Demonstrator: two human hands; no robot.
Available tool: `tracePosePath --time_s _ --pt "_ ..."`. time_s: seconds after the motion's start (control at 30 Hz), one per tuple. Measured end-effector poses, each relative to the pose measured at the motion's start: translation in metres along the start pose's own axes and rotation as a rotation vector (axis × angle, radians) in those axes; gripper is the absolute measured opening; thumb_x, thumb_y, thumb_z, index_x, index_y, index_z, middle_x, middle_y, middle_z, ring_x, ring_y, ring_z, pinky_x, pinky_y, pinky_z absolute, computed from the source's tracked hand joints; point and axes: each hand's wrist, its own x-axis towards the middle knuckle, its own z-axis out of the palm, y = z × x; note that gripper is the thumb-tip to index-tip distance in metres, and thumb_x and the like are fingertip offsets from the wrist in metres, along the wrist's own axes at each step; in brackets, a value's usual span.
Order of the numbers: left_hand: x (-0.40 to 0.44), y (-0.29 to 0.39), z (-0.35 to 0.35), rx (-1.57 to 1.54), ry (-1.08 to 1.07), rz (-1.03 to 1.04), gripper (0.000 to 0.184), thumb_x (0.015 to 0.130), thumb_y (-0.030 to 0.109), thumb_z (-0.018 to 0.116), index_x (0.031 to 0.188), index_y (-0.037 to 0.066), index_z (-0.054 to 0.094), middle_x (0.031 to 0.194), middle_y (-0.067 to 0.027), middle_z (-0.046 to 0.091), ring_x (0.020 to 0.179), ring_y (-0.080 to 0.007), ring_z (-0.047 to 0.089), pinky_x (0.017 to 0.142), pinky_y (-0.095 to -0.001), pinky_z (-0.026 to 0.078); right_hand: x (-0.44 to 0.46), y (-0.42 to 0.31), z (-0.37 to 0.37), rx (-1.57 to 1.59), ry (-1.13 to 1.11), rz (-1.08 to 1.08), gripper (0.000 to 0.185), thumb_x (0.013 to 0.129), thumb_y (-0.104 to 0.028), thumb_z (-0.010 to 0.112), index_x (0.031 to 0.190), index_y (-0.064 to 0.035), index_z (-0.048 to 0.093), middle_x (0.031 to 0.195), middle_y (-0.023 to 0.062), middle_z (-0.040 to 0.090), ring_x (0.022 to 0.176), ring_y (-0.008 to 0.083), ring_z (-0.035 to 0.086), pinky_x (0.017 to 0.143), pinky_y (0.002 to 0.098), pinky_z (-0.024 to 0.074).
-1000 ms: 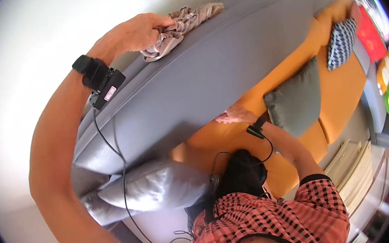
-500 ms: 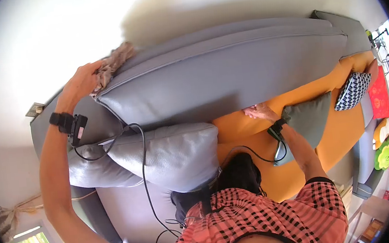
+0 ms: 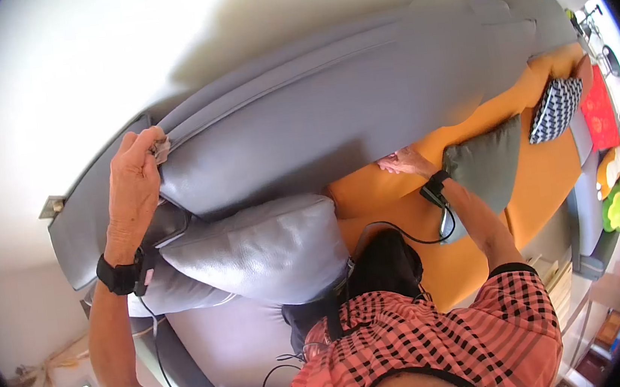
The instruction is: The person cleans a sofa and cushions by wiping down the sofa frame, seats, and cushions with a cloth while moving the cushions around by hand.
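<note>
The left hand (image 3: 134, 183), in the left part of the frame, is curled nearly closed around a small crumpled cloth (image 3: 162, 149), pinching it between thumb and fingers; most of the cloth is hidden behind the knuckles, and only a pale scrap shows at their right side. That scrap lies up and to the right of the wrist, against the left end of the top edge of the grey sofa back (image 3: 266, 134). The sofa back's long axis runs from the cloth across to the upper right of the frame, so nearly its whole length lies to the right of the left hand. How the bunched cloth itself lies inside the grip I cannot tell. The left hand is clearly the nearer one to the cloth and that top edge. The right hand (image 3: 406, 161), right of the middle of the frame, is well apart from the cloth, down by the lower edge of the sofa back over the orange seat (image 3: 366, 189); its fingers are loosely extended, with nothing seen in them, and whether it presses on the seat is unclear. A shiny grey cushion (image 3: 263, 247) sits below the sofa back, and a dark cushion (image 3: 487, 163) lies just right of the right hand.
</note>
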Motion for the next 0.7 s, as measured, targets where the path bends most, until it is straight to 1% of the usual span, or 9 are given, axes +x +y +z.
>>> tracePosePath --time_s 0.07,0.13,0.2,0.3,0.4,0.5,0.57,0.63,0.7 --pt "0.012 0.015 0.005 0.037 -0.069 -0.026 0.035 0.086 -0.007 0.038 0.111 0.002 0.061 0.093 -0.0085 0.060 0.084 -0.0210 0.059 0.080 -0.0309 0.048 -0.005 -0.014 -0.001 -0.099 0.022 0.007 0.021 0.086 -0.026 0.069 0.077 -0.0084 0.062 0.062 0.0004 0.063 0.051 0.0091 0.058 0.044 0.0252 0.0457" --pt "0.023 0.030 0.008 0.098 -0.101 0.008 0.030 0.085 -0.005 0.040 0.106 0.002 0.061 0.090 -0.0119 0.059 0.079 -0.0265 0.058 0.075 -0.0355 0.047 0.007 -0.006 -0.003 -0.150 -0.111 0.093 0.018 0.086 -0.025 0.068 0.082 -0.0085 0.062 0.064 0.0009 0.064 0.053 0.0097 0.059 0.045 0.0250 0.0465" --pt "0.035 0.051 0.020 0.131 -0.087 0.095 0.028 0.082 -0.005 0.043 0.102 0.004 0.060 0.086 -0.0176 0.057 0.079 -0.0359 0.056 0.073 -0.0420 0.045 0.015 0.010 0.000 -0.174 -0.211 0.137 0.016 0.087 -0.024 0.067 0.090 -0.0087 0.063 0.067 0.0022 0.065 0.054 0.0106 0.060 0.045 0.0249 0.0477" --pt "0.073 0.091 0.057 0.013 -0.095 0.309 0.029 0.082 -0.003 0.043 0.103 0.005 0.061 0.084 -0.0194 0.058 0.078 -0.0376 0.055 0.072 -0.0450 0.044 0.005 0.011 -0.001 0.007 -0.186 0.133 0.020 0.089 -0.023 0.064 0.102 -0.0088 0.061 0.073 0.0041 0.067 0.056 0.0123 0.062 0.047 0.0254 0.0495" --pt "0.122 0.154 0.118 -0.149 -0.065 0.565 0.026 0.083 -0.001 0.045 0.101 0.008 0.061 0.082 -0.0192 0.059 0.078 -0.0377 0.057 0.072 -0.0469 0.044 -0.001 0.018 -0.004 -0.024 -0.074 0.006 0.023 0.091 -0.023 0.063 0.108 -0.0083 0.059 0.077 0.0050 0.067 0.059 0.0134 0.063 0.048 0.0259 0.0506" --pt "0.151 0.220 0.170 -0.526 0.043 0.842 0.015 0.084 0.003 0.051 0.094 0.007 0.061 0.080 -0.0179 0.059 0.078 -0.0353 0.059 0.070 -0.0461 0.047 -0.002 -0.020 -0.014 -0.096 -0.123 0.154 0.028 0.091 -0.026 0.064 0.110 -0.0067 0.058 0.079 0.0057 0.068 0.060 0.0142 0.063 0.049 0.0269 0.0515" --pt "0.153 0.248 0.177 -0.415 -0.061 0.866 0.026 0.084 0.005 0.048 0.104 0.007 0.064 0.087 -0.0153 0.061 0.082 -0.0314 0.062 0.073 -0.0424 0.049 0.001 -0.032 -0.015 -0.096 -0.167 0.230 0.031 0.090 -0.029 0.065 0.110 -0.0062 0.058 0.080 0.0056 0.069 0.060 0.0143 0.063 0.050 0.0273 0.0515" --pt "0.145 0.251 0.193 -0.326 -0.014 0.974 0.019 0.082 0.008 0.052 0.098 0.008 0.063 0.088 -0.0123 0.059 0.084 -0.0290 0.059 0.075 -0.0424 0.047 0.002 -0.011 -0.009 -0.078 -0.163 0.180 0.035 0.090 -0.033 0.066 0.111 -0.0065 0.059 0.079 0.0050 0.069 0.060 0.0140 0.063 0.049 0.0271 0.0508" --pt "0.130 0.237 0.200 -0.146 0.017 1.115 0.013 0.079 0.011 0.056 0.092 0.009 0.061 0.091 -0.0091 0.057 0.087 -0.0266 0.057 0.077 -0.0412 0.045 0.005 0.040 0.005 -0.124 -0.099 0.042 0.027 0.091 -0.032 0.063 0.100 -0.0068 0.062 0.074 0.0025 0.067 0.057 0.0131 0.060 0.052 0.0281 0.0487"
